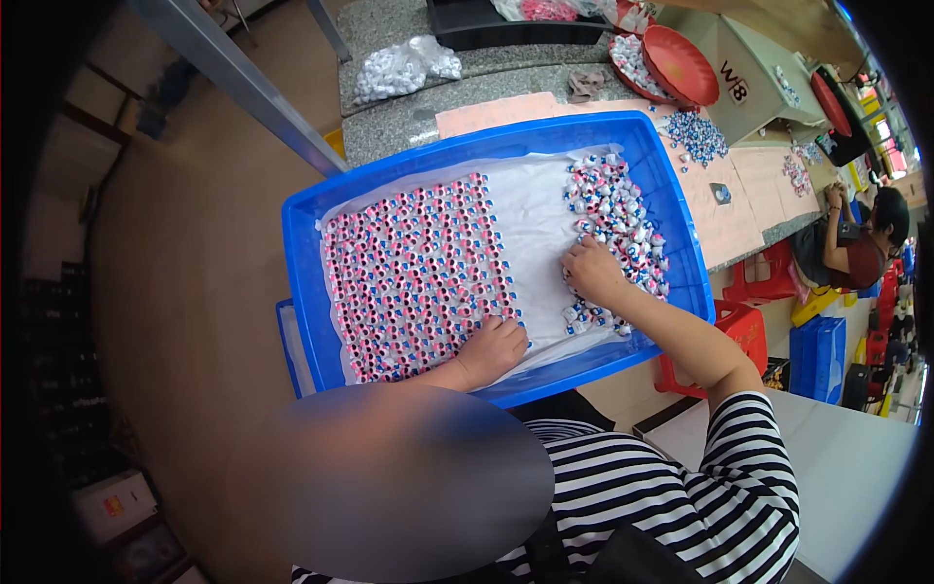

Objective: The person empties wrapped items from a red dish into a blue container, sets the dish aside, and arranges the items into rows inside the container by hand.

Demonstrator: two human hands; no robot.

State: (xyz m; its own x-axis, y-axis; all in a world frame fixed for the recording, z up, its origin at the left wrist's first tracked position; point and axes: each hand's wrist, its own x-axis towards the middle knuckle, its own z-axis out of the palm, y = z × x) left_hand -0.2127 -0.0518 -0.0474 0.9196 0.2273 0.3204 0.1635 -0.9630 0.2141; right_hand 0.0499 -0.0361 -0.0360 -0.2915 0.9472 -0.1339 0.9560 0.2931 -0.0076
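Observation:
A blue plastic tray [686, 195] lined with a white sheet [535, 214] lies in front of me. On its left side, small pink, white and blue painted pieces [418, 263] stand in close rows. A loose heap of similar pieces [623, 214] fills the right end. My left hand [494, 350] rests at the near right corner of the rows, fingers bent together around a small piece at its fingertips. Over the left edge of the heap, my right hand [593, 273] has its fingers curled down among the pieces. Whatever is between them is hidden.
Behind the tray runs a stone-topped table [389, 131] with a bag of white pieces [404, 68], a black tray [516, 37], red bowls [681, 66] and scattered blue pieces [696, 136]. A metal post [243, 83] stands left. Another person [861, 243] sits at right, near red stools [739, 336].

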